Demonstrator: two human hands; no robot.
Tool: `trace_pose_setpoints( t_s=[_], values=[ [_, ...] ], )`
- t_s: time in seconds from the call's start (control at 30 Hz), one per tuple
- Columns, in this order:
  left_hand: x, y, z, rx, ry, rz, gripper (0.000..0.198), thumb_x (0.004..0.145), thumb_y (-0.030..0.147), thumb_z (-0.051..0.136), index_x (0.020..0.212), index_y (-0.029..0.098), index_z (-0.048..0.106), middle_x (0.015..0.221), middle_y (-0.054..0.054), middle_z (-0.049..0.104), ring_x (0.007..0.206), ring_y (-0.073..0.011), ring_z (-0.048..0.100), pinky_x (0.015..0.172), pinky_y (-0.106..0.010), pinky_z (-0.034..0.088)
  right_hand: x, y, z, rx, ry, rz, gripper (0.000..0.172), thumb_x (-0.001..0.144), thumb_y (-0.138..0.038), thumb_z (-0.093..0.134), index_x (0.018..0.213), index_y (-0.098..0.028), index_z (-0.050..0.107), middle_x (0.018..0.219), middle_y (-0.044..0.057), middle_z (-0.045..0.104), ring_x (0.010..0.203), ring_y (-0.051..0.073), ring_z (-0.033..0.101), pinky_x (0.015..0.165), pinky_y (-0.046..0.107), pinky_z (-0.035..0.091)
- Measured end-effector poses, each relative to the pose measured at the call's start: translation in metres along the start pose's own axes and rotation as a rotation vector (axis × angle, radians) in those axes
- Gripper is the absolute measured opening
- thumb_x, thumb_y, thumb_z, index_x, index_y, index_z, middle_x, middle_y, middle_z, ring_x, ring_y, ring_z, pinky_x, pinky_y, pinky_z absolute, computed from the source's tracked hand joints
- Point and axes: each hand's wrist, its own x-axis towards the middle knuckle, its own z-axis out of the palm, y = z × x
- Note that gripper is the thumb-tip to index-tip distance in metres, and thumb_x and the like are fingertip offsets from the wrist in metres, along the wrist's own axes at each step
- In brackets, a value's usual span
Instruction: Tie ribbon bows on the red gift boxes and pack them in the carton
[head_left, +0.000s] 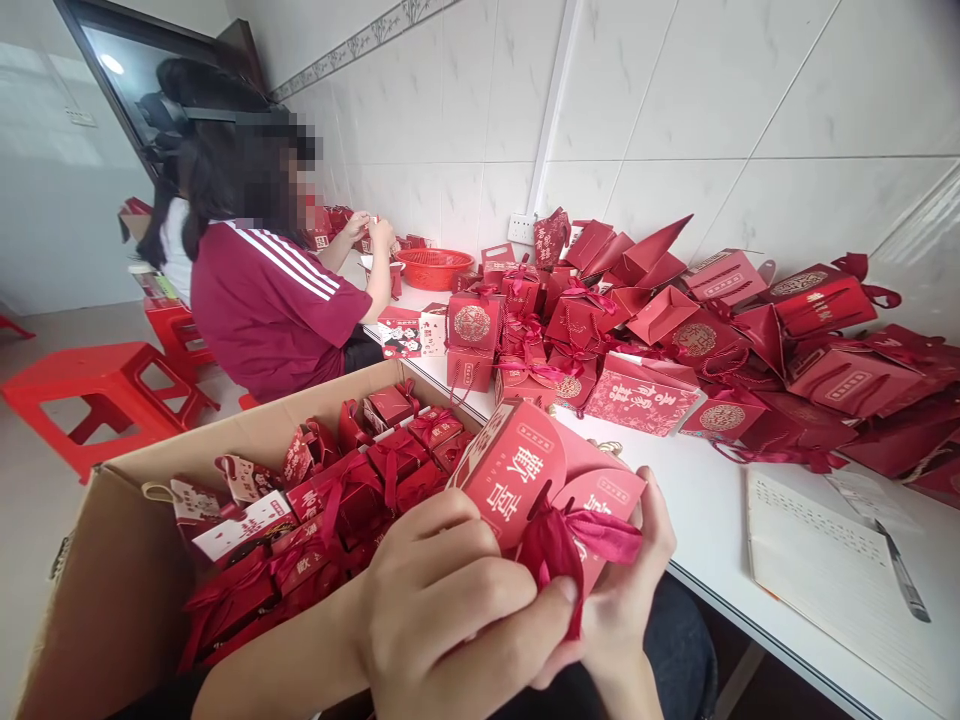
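Observation:
A red gift box with rounded flaps and white characters sits in front of me, held in both hands. My left hand is closed, its fingers pinching the red ribbon at the top of the box. From the right side, my right hand wraps around the box, thumb against the flap. Just to the left stands a cardboard carton filled with several finished red gift boxes tied with ribbon.
A white table carries a pile of red gift boxes and bags, a red basket, and a lined notebook with a pen. A person in a maroon shirt works at the far left. Red stools stand on the floor.

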Motion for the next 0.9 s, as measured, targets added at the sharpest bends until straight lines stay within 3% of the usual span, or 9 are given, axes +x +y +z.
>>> trace_pose_setpoints(
  t_s=[0.13, 0.27, 0.33, 0.4, 0.47, 0.53, 0.67, 0.8, 0.9],
  values=[
    [-0.001, -0.008, -0.008, -0.059, 0.029, 0.005, 0.014, 0.086, 0.027, 0.051, 0.095, 0.022, 0.061, 0.063, 0.002, 0.061, 0.058, -0.0129, 0.059, 0.058, -0.031, 0.051, 0.004, -0.003, 0.001, 0.047, 0.048, 0.133, 0.095, 0.063, -0.050, 0.070, 0.140, -0.022, 0.022, 0.138, 0.015, 0.034, 0.125, 0.035, 0.039, 0.097, 0.056, 0.036],
    [-0.010, -0.031, -0.006, -0.188, 0.204, -0.184, 0.024, 0.089, 0.028, 0.040, 0.104, 0.025, 0.059, 0.087, -0.004, 0.064, 0.088, -0.0196, 0.062, 0.078, -0.039, 0.052, 0.018, -0.011, 0.001, 0.642, -0.054, 0.758, 0.070, 0.081, -0.067, 0.031, 0.135, -0.023, 0.034, 0.128, 0.015, 0.050, 0.109, 0.032, 0.055, 0.084, 0.056, 0.047],
    [-0.014, -0.041, 0.001, -0.248, 0.097, -0.388, 0.030, 0.085, 0.028, 0.048, 0.114, 0.023, 0.055, 0.111, -0.007, 0.060, 0.106, -0.0231, 0.056, 0.090, -0.041, 0.048, 0.021, -0.014, 0.001, 0.921, -0.154, 1.056, 0.071, 0.081, -0.070, 0.021, 0.129, -0.022, 0.042, 0.121, 0.014, 0.056, 0.100, 0.031, 0.061, 0.076, 0.056, 0.050],
    [-0.015, -0.046, 0.009, -0.288, -0.091, -0.601, 0.052, 0.080, 0.034, 0.058, 0.128, 0.021, 0.044, 0.130, -0.011, 0.048, 0.121, -0.0273, 0.045, 0.099, -0.043, 0.041, 0.019, -0.015, 0.001, 1.062, -0.215, 1.208, 0.070, 0.080, -0.070, 0.026, 0.123, -0.020, 0.049, 0.117, 0.014, 0.060, 0.094, 0.028, 0.063, 0.075, 0.054, 0.051],
    [-0.014, -0.046, 0.016, -0.346, -0.224, -0.747, 0.066, 0.076, 0.038, 0.062, 0.134, 0.020, 0.034, 0.137, -0.012, 0.041, 0.126, -0.0289, 0.040, 0.102, -0.044, 0.038, 0.014, -0.014, 0.002, 1.118, -0.230, 1.234, 0.066, 0.080, -0.069, 0.031, 0.120, -0.020, 0.052, 0.114, 0.014, 0.061, 0.093, 0.026, 0.063, 0.077, 0.052, 0.051],
    [-0.011, -0.043, 0.022, -0.435, -0.272, -0.820, 0.064, 0.078, 0.039, 0.061, 0.133, 0.020, 0.035, 0.136, -0.012, 0.043, 0.125, -0.0278, 0.042, 0.101, -0.042, 0.039, 0.009, -0.013, 0.004, 1.135, -0.218, 1.221, 0.062, 0.080, -0.067, 0.035, 0.119, -0.023, 0.053, 0.114, 0.013, 0.062, 0.094, 0.026, 0.063, 0.079, 0.052, 0.050],
    [-0.007, -0.040, 0.025, -0.518, -0.177, -0.858, 0.067, 0.077, 0.036, 0.062, 0.135, 0.024, 0.031, 0.136, -0.011, 0.044, 0.121, -0.0256, 0.046, 0.097, -0.038, 0.044, 0.006, -0.013, 0.007, 1.185, -0.185, 1.273, 0.060, 0.081, -0.066, 0.033, 0.115, -0.022, 0.056, 0.114, 0.012, 0.062, 0.094, 0.024, 0.064, 0.076, 0.047, 0.053],
    [-0.004, -0.041, 0.023, -0.499, -0.131, -0.850, 0.036, 0.084, 0.035, 0.053, 0.118, 0.023, 0.051, 0.126, -0.006, 0.054, 0.112, -0.0211, 0.054, 0.093, -0.033, 0.046, 0.009, -0.016, 0.006, 1.198, -0.179, 1.305, 0.061, 0.083, -0.064, 0.030, 0.114, -0.020, 0.057, 0.112, 0.012, 0.064, 0.090, 0.024, 0.065, 0.072, 0.045, 0.055],
    [-0.005, -0.046, 0.022, -0.480, -0.062, -0.869, 0.028, 0.088, 0.037, 0.045, 0.105, 0.020, 0.061, 0.115, -0.006, 0.062, 0.108, -0.0210, 0.056, 0.094, -0.034, 0.045, 0.006, -0.016, 0.005, 1.122, -0.193, 1.287, 0.063, 0.082, -0.066, 0.030, 0.114, -0.019, 0.056, 0.108, 0.013, 0.065, 0.089, 0.027, 0.065, 0.070, 0.051, 0.054]
  ],
)
